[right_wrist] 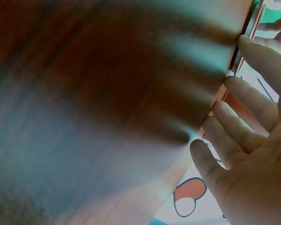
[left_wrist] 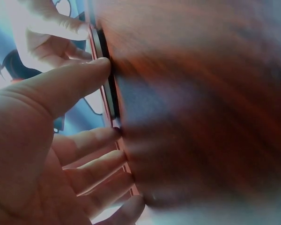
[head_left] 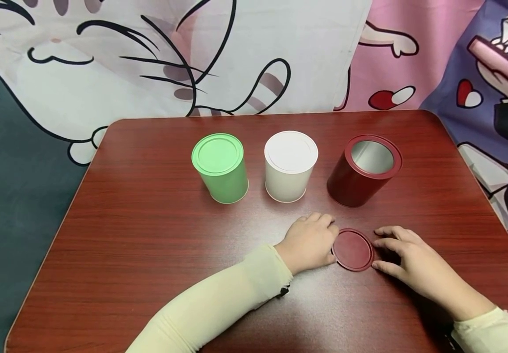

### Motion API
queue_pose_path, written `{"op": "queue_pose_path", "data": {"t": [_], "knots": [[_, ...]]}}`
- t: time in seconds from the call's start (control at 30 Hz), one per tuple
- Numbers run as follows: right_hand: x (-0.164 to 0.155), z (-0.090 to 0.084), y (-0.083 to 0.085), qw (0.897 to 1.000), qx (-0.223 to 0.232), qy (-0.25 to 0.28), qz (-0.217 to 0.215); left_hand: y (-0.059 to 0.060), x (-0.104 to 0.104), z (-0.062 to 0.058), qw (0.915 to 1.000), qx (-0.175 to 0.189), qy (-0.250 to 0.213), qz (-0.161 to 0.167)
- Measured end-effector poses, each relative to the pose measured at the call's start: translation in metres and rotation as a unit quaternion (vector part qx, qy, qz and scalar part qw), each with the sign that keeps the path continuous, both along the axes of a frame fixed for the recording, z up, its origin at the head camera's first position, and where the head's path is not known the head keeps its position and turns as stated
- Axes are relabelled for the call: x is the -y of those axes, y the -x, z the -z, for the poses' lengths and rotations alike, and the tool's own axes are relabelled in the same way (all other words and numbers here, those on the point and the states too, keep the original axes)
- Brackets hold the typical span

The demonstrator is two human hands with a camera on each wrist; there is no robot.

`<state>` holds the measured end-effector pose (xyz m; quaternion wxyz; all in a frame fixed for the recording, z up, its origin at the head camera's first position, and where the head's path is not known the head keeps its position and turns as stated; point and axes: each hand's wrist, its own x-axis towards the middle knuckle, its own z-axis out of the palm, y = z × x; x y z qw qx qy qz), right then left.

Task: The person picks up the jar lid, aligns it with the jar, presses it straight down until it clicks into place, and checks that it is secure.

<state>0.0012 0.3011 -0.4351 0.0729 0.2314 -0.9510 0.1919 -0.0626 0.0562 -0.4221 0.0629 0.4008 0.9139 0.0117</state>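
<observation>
A round dark red lid (head_left: pixel 353 250) lies on the table between both hands. At its left edge is my left hand (head_left: pixel 309 240), fingers spread with the thumb against the rim. My right hand (head_left: pixel 408 260) is at the right edge, fingers loosely bent and the thumb close to the rim. In the left wrist view the lid (left_wrist: pixel 106 77) shows edge-on beside the left thumb. The right wrist view has the right hand (right_wrist: pixel 257 126) with fingertips at the tabletop and thumb by the lid. Behind the lid stands a dark red can (head_left: pixel 351 181), uncovered, its inside silvery grey.
A green can (head_left: pixel 225 184) and a white can (head_left: pixel 287 184), both with lids on, stand in a row left of the dark red can. All are on a reddish-brown wooden table (head_left: pixel 148 220). Cartoon-printed cloth (head_left: pixel 316 59) hangs behind the far edge.
</observation>
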Motion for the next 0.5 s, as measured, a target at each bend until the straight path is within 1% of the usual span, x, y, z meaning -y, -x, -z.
{"op": "queue_pose_path", "data": {"t": [0.2,0.33,0.5], "knots": [[-0.0014,-0.0009,-0.0005,1.000,0.007,0.018,-0.007,-0.0005,0.0012,-0.0020,0.9998,0.019,-0.001,-0.003],[-0.0024,-0.0019,-0.0008,1.000,0.007,0.023,-0.006,0.0007,0.0002,-0.0007,0.9995,0.032,-0.002,-0.005],[-0.0027,-0.0052,-0.0007,1.000,0.005,0.031,-0.005,0.0026,0.0006,0.0013,0.9995,0.030,-0.010,-0.003]]}}
